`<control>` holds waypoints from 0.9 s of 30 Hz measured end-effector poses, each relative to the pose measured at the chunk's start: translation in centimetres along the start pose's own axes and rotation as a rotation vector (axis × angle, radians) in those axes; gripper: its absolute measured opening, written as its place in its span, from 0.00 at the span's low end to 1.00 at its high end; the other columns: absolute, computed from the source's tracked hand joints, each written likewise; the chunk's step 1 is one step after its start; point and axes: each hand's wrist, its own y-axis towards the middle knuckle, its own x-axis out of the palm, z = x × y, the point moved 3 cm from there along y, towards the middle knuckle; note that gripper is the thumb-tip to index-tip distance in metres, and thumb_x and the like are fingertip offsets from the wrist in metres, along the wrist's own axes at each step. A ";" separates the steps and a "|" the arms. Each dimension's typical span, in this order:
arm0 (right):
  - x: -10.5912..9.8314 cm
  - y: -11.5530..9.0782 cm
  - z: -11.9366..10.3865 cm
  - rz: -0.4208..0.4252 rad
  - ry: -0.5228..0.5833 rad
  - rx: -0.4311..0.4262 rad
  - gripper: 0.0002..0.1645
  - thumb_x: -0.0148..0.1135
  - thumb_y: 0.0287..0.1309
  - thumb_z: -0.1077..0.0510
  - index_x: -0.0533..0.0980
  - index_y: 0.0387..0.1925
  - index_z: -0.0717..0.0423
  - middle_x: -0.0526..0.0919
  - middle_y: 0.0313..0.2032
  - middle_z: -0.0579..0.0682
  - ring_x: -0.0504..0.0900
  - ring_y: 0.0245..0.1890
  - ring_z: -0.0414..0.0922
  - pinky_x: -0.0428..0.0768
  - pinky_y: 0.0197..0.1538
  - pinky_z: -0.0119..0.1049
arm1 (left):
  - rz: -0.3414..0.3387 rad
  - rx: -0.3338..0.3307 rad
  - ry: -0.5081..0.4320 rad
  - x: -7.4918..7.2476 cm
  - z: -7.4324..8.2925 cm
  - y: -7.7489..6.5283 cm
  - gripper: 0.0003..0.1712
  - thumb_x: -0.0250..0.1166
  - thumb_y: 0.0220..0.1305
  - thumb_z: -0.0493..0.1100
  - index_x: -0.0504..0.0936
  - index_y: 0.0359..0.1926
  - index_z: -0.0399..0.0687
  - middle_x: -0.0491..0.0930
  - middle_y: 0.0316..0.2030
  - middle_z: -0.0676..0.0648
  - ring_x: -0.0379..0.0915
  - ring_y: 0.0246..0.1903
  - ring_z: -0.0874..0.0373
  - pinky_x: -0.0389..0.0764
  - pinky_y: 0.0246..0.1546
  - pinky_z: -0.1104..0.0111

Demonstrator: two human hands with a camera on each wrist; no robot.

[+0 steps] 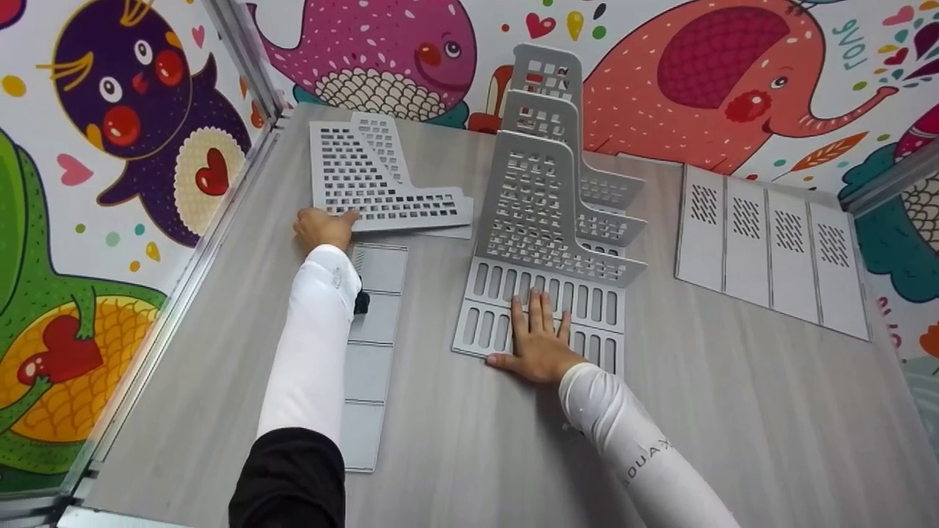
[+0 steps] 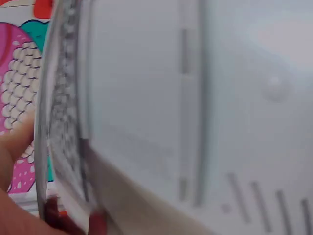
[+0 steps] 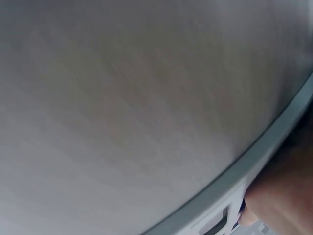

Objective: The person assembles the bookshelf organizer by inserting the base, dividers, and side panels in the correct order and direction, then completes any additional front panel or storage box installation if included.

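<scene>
My left hand (image 1: 325,228) grips the near left corner of a light grey perforated L-shaped panel (image 1: 389,202), thumb on its upper face. A similar panel (image 1: 380,139) lies partly beneath it. In the left wrist view, the held panel's edge (image 2: 43,122) runs between thumb and fingers. My right hand (image 1: 541,346) rests with straight, spread fingers on the slotted base (image 1: 469,302) of a grey file rack. Several perforated L-shaped dividers (image 1: 506,198) stand upright on that base, one behind another. The right wrist view catches the base's rim (image 3: 220,183) beside part of the hand.
A long grey panel with crosswise grooves (image 1: 370,370) lies on the wood-patterned table (image 1: 433,440), right beside the left forearm. Farther right, a grooved panel with slanted slots (image 1: 748,257) lies flat near the back wall. Cartoon-printed walls (image 1: 169,29) with metal edging enclose the table.
</scene>
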 end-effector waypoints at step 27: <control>-0.1 0.0 -0.2 -0.010 0.000 -0.016 0.67 0.50 0.51 0.22 0.30 0.74 0.55 0.21 0.72 0.64 0.19 0.73 0.60 0.24 0.67 0.68 | 0.100 0.315 -1.453 -6.4 4.6 -6.2 0.11 0.48 0.72 0.46 0.70 0.51 0.51 0.85 0.42 0.47 0.78 0.28 0.58 0.65 0.18 0.73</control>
